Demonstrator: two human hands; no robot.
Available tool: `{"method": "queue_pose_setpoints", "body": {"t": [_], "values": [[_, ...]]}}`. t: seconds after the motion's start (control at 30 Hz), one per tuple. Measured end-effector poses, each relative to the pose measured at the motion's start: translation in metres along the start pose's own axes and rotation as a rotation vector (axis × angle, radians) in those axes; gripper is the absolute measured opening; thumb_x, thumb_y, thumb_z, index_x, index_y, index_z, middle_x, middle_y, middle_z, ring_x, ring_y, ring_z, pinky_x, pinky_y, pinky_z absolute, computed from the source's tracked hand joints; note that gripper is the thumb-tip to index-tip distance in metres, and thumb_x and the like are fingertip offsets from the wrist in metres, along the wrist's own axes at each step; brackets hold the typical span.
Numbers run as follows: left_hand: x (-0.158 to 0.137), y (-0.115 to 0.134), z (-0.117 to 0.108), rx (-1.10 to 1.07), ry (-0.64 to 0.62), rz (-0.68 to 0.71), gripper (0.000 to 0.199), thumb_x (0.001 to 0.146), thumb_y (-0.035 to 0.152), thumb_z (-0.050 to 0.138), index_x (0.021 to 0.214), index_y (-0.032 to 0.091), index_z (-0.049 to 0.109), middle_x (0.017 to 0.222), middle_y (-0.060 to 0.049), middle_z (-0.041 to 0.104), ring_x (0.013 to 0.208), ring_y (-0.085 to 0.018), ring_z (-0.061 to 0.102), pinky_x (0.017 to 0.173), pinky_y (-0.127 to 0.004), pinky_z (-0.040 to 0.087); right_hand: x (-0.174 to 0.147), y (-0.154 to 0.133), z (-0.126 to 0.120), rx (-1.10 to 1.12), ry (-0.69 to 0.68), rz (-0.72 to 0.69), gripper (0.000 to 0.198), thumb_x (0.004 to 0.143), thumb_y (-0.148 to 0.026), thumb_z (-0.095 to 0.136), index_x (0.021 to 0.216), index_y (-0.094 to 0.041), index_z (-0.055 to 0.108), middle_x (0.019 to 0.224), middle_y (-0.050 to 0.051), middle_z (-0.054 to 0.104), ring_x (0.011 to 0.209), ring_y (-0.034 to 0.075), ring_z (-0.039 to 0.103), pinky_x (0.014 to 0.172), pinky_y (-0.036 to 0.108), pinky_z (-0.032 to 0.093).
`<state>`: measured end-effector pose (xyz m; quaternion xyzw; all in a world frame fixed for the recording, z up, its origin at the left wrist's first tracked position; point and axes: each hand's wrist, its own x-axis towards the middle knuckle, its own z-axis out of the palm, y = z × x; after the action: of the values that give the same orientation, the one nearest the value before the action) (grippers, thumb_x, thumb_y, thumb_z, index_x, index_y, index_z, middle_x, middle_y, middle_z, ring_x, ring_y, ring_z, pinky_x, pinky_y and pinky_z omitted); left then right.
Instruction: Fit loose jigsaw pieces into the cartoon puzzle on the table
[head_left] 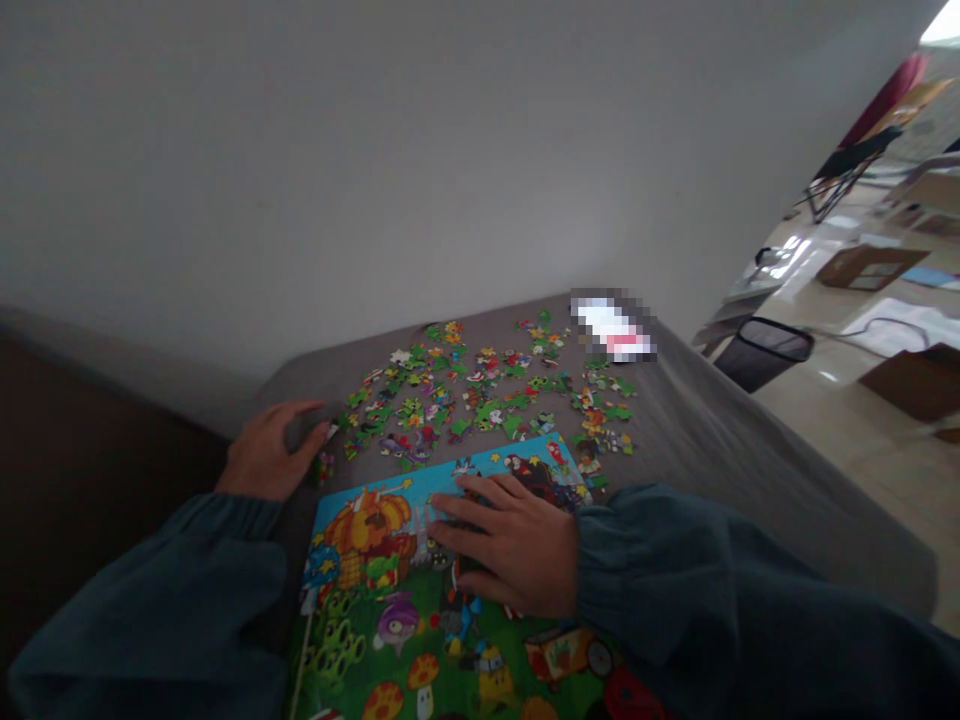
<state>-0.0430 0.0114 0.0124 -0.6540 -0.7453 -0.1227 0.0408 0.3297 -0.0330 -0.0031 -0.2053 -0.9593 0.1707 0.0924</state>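
My right hand (510, 540) lies flat, fingers spread, on a colourful cartoon picture sheet (397, 625) with a pumpkin house, mushrooms and a purple creature. The sheet's lower part runs out of view and my right sleeve covers its right side. At the left, my left hand (274, 450) rests at the edge of the scattered jigsaw puzzle pieces (491, 415), thumb and index finger curved and apart. A few puzzle pieces (324, 467) lie close to its thumb. The other fingers of that hand are partly hidden.
Both lie on a grey cloth-covered surface (705, 440) against a pale wall (375, 180). A blurred-out bright object (613, 328) sits at the far right corner. A dark brown panel (97, 440) stands left. Beyond the right edge, cardboard boxes (874, 267) stand on a shiny floor.
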Motion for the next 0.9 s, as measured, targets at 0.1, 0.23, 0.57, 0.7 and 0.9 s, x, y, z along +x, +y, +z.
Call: {"method": "queue_pose_setpoints", "body": {"t": [0.1, 0.23, 0.57, 0.7, 0.9], "values": [[0.011, 0.031, -0.004, -0.045, -0.043, 0.157, 0.039, 0.102, 0.046, 0.055, 0.131, 0.022, 0.066, 0.141, -0.009, 0.066, 0.133, -0.030, 0.058, 0.117, -0.051, 0.044, 0.002, -0.001, 0.001, -0.016, 0.026, -0.002, 0.051, 0.106, -0.050, 0.052, 0.149, -0.024, 0.056, 0.163, 0.004, 0.048, 0.150, 0.032, 0.037, 0.119, 0.050, 0.036], [0.036, 0.082, 0.006, -0.055, -0.198, 0.374, 0.046, 0.093, 0.057, 0.063, 0.132, 0.034, 0.068, 0.141, -0.002, 0.068, 0.137, -0.029, 0.055, 0.121, -0.046, 0.038, 0.002, -0.001, 0.002, -0.049, 0.079, -0.029, 0.049, 0.106, -0.051, 0.052, 0.146, -0.024, 0.057, 0.161, 0.004, 0.050, 0.147, 0.030, 0.040, 0.115, 0.048, 0.040], [0.082, 0.121, 0.024, 0.077, -0.386, 0.455, 0.039, 0.099, 0.040, 0.068, 0.132, 0.020, 0.063, 0.138, -0.012, 0.063, 0.121, -0.029, 0.064, 0.102, -0.054, 0.055, 0.006, 0.003, 0.015, -0.111, 0.186, -0.055, 0.042, 0.106, -0.050, 0.049, 0.137, -0.024, 0.060, 0.155, 0.002, 0.056, 0.137, 0.028, 0.046, 0.105, 0.044, 0.045], [0.094, 0.122, 0.023, 0.055, -0.463, 0.466, 0.037, 0.099, 0.039, 0.068, 0.130, 0.019, 0.063, 0.135, -0.011, 0.065, 0.116, -0.027, 0.066, 0.098, -0.051, 0.058, 0.008, 0.005, 0.018, -0.109, 0.219, -0.068, 0.041, 0.106, -0.050, 0.050, 0.135, -0.024, 0.061, 0.154, 0.002, 0.056, 0.137, 0.028, 0.047, 0.104, 0.044, 0.045], [0.100, 0.113, 0.024, -0.013, -0.548, 0.378, 0.038, 0.099, 0.039, 0.068, 0.131, 0.018, 0.063, 0.131, -0.011, 0.066, 0.110, -0.026, 0.068, 0.093, -0.048, 0.060, 0.007, 0.007, 0.018, -0.119, 0.247, -0.104, 0.042, 0.104, -0.051, 0.052, 0.134, -0.024, 0.062, 0.152, 0.004, 0.058, 0.133, 0.028, 0.049, 0.100, 0.043, 0.047]]}}
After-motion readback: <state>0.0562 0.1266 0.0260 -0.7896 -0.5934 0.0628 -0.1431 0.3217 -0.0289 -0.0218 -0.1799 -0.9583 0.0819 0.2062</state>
